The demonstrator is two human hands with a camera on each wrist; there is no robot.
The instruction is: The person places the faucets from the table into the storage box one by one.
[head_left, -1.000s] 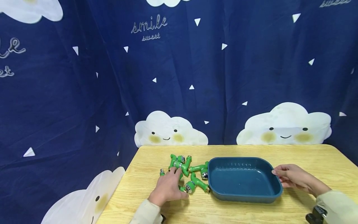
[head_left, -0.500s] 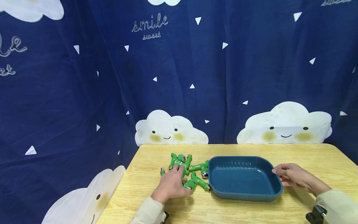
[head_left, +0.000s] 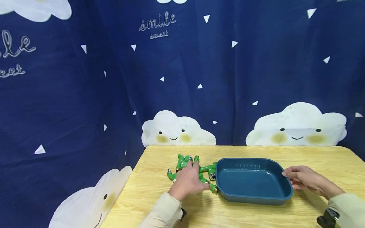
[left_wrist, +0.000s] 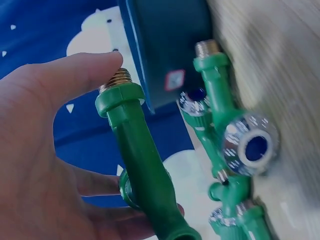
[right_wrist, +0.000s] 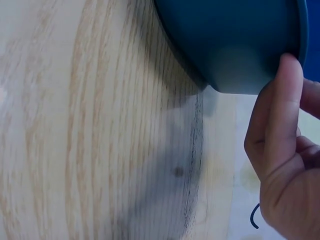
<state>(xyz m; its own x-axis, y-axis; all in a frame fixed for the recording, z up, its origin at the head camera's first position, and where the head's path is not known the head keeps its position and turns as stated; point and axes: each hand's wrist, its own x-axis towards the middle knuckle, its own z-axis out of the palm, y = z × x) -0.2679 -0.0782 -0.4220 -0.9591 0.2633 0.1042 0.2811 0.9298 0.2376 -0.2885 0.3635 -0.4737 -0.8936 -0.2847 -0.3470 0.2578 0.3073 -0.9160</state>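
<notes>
In the left wrist view my left hand [left_wrist: 45, 135] grips a green plastic tap [left_wrist: 142, 155], thumb on its brass threaded end and fingers on the far side. From the head, the left hand [head_left: 188, 180] covers most of that tap. More green taps lie around it, one [head_left: 172, 175] to its left and another [head_left: 207, 168] behind, against the blue tray [head_left: 256, 199]. My right hand [head_left: 309, 180] pinches the tray's right rim. Close up, the right hand's thumb [right_wrist: 289, 95] presses the outer wall of the tray [right_wrist: 235, 45].
Light wood covers the table [head_left: 233, 218], which ends at a dark blue curtain [head_left: 182, 63] printed with clouds. Several taps overlap one another beside the tray's left wall, including one with a chrome-ringed handle [left_wrist: 250, 142]. The tray holds nothing.
My left hand has moved right and taken hold of a tap from the pile. The right hand stays at the tray rim. The head view has shifted slightly.
</notes>
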